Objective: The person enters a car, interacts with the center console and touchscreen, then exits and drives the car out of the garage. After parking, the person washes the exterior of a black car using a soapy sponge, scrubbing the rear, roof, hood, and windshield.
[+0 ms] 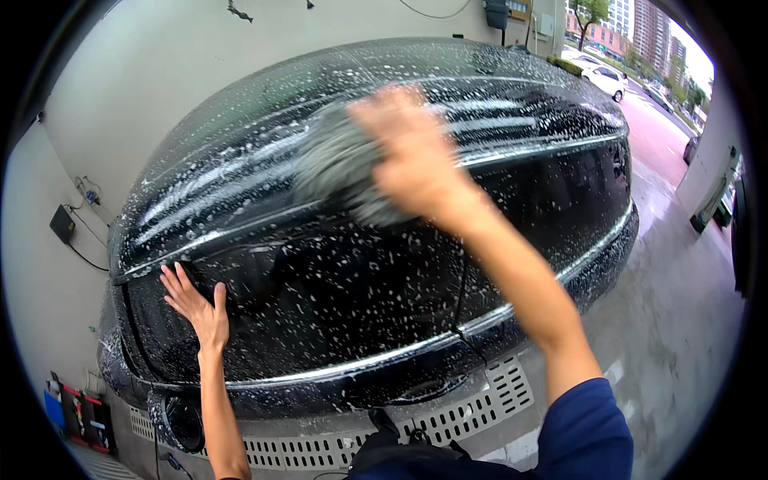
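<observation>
A dark car (pixel 528 188), wet and speckled with white foam, fills the middle of the view. Its roof lies at the far side and its side windows face me. My right hand (pixel 416 156), blurred by motion, grips a grey shaggy wash mitt (pixel 330 160) against the roof edge, above the bright window trim. White streaks of suds run along the roof to both sides of the mitt. My left hand (pixel 198 310) rests with spread fingers on the dark side glass at the left, below the trim, holding nothing.
A side mirror (pixel 182 422) juts out at the lower left. Slotted drain grates (pixel 300 452) run along the floor by my feet. Red-and-black equipment (pixel 86 416) stands at the left wall. Beyond a pillar (pixel 712 180) at the right, a white car (pixel 604 80) is outside.
</observation>
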Available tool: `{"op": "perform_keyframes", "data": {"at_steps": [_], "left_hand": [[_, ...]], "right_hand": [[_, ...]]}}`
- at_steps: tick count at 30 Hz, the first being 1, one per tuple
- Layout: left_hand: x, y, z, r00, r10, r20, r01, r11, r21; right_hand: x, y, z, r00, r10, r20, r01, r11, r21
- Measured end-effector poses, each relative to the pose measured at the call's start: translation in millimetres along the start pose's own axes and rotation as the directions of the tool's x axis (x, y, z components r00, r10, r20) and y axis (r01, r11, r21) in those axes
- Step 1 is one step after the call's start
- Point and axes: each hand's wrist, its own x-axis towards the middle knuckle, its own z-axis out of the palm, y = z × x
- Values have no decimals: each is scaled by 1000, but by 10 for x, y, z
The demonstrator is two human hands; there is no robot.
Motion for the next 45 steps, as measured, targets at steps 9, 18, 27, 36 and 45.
{"op": "perform_keyframes", "data": {"at_steps": [9, 18, 27, 36, 45], "left_hand": [[17, 230, 302, 993, -39, 107, 31, 997, 76], [41, 170, -222, 976, 23, 217, 89, 867, -491], [-150, -1175, -366, 938, -321, 128, 341, 920, -192], [-211, -1259, 10, 908, -361, 213, 380, 923, -59], [-515, -1905, -1175, 902, 4, 432, 278, 759, -588]], "right_hand": [[-1833, 1974, -423, 828, 196, -525, -287, 953, -97], [-962, -1742, 1370, 954, 66, -292, -5, 979, 206], [-2628, -2337, 2424, 878, -403, 260, 287, 876, 387], [-3702, 191, 1408, 427, 738, -522, -815, 565, 132], [-2125, -4131, 3127, 957, -266, 113, 259, 963, 75]]}}
